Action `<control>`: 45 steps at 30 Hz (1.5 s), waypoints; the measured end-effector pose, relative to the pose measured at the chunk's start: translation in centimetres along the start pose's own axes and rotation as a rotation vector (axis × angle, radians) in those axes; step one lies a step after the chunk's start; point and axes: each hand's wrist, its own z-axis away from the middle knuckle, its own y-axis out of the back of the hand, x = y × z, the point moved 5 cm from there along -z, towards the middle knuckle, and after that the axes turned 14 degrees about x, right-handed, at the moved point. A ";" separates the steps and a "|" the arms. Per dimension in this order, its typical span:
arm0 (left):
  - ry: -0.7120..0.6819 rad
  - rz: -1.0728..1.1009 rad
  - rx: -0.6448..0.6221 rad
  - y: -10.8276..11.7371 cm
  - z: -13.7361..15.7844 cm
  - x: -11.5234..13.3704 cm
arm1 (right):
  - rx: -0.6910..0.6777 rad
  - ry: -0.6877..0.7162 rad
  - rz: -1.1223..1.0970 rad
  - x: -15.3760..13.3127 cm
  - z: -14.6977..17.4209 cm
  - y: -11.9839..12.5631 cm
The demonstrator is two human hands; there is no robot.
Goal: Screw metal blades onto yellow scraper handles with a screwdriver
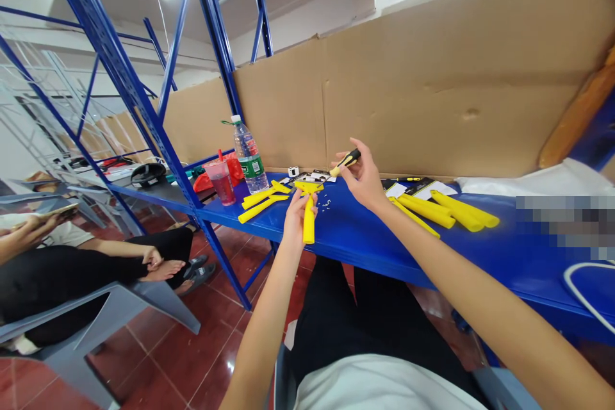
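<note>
My left hand (298,210) is closed around a yellow T-shaped plastic handle (309,224), its wide head up and its grip pointing down towards me. Above and to the right, my right hand (361,176) grips a screwdriver (346,161) with a black and pale yellow handle. The tool slants down and left towards the T-shaped head; I cannot tell whether its tip touches. Small bits, perhaps screws (327,203), lie scattered on the blue table (355,224) between the hands. More yellow handles (263,205) lie left of my left hand.
Several yellow handles (432,211) and printed cards (425,189) lie to the right. A water bottle (252,163) and a cup of red drink (221,182) stand at left. Cardboard (408,90) walls the back. A white cable (576,288) hangs right. Another person (96,256) sits at left.
</note>
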 end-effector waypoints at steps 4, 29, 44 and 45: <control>0.003 -0.019 0.003 0.0 0.0 0.0 | 0.056 0.009 0.055 -0.3 -0.2 0.3; 0.006 -0.044 -0.012 -0.5 0.4 0.1 | 0.099 0.085 0.072 -0.8 0.2 0.0; 0.027 -0.054 0.040 -0.5 0.2 0.1 | 0.035 0.067 0.015 -0.1 0.2 -0.2; 0.023 -0.050 0.035 -0.5 0.1 0.1 | 0.026 0.061 0.022 0.0 0.3 -0.2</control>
